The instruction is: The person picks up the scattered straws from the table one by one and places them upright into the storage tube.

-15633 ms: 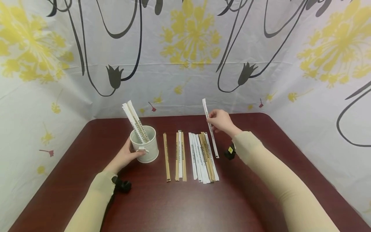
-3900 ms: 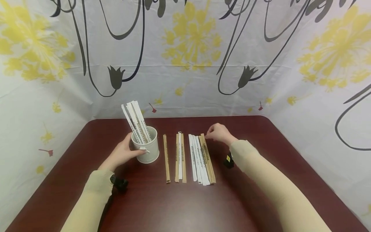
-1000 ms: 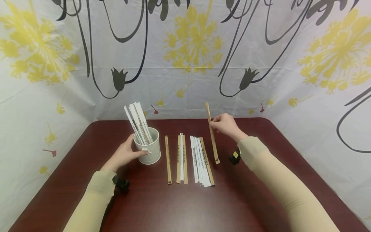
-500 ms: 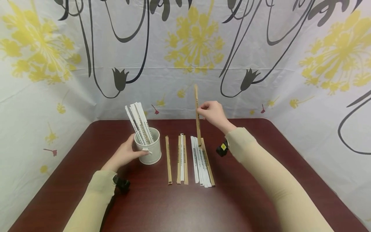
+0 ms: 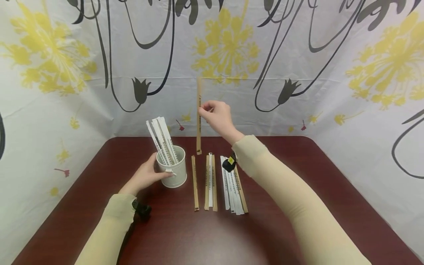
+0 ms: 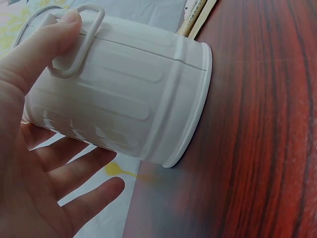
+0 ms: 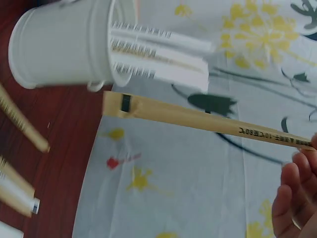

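My right hand (image 5: 218,116) pinches a brown paper-wrapped straw (image 5: 199,129) between thumb and fingertips. The straw hangs nearly upright above the far table edge, right of the bucket. My left hand (image 5: 145,175) holds a small white metal bucket (image 5: 177,173), thumb over its handle (image 6: 81,47) and fingers on the far side. Several wrapped straws (image 5: 162,141), mostly white, lean left out of the bucket. In the right wrist view, the held straw's lower end is near the bucket's rim (image 7: 110,44), apart from it.
On the dark red table (image 5: 185,235) lie a single brown straw (image 5: 195,184), a group of one white between two brown straws (image 5: 210,184), and a fan of mostly white straws (image 5: 232,195) with a brown one at its right. A patterned cloth (image 5: 228,92) hangs behind.
My right hand has lifted the brown straw from right of the fan and carried it left towards the bucket. Earlier, more straws lay in the fan and fewer stood in the bucket.
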The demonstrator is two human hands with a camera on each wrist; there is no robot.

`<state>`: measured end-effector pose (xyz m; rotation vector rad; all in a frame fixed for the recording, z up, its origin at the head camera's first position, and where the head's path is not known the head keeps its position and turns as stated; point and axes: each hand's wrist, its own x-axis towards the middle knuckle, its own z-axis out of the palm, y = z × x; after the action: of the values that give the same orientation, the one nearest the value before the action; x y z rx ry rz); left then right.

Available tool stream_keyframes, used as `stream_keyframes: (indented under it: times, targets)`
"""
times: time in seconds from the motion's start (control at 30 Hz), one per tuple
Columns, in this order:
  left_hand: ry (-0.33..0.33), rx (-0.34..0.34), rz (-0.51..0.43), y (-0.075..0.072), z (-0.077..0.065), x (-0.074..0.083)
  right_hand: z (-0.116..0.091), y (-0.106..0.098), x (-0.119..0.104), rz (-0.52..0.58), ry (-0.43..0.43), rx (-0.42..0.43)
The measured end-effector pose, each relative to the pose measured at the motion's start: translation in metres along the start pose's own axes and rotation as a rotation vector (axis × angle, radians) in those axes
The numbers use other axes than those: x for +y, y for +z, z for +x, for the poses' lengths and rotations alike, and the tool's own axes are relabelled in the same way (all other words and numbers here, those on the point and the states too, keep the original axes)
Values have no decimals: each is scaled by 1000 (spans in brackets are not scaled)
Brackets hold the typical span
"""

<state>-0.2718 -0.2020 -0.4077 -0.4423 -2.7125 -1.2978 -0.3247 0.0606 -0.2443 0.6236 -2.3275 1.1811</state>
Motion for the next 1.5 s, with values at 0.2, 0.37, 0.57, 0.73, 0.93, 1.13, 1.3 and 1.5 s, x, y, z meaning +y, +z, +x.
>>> stream_keyframes:
  times: [0.2,0.37,0.57,0.73,0.93,1.13,1.3,1.5]
  targets:
    - [0,9,11,0,0,1,4,25,-19,25,-109,36]
    - [-9,6,10,0,0,1,2,44,-27,46,-167,37]
    - [-12,-5,-4,0,1,1,-9,65,-21,42,-245,18]
    - [-6,-4,-14,-1,1,1,-20,82,-10,9,-239,-25]
    - [-8,-4,-12,-1,1,1,-29,94,-2,-19,-126,-144]
    - [1,-5,-21,0,2,-1,-35,104,5,-76,-50,-219]
    - [5,-6,-20,0,3,-1,-40,109,12,-117,-19,-266]
    - [1,-11,-25,0,2,-1,-44,115,16,-140,-20,-275]
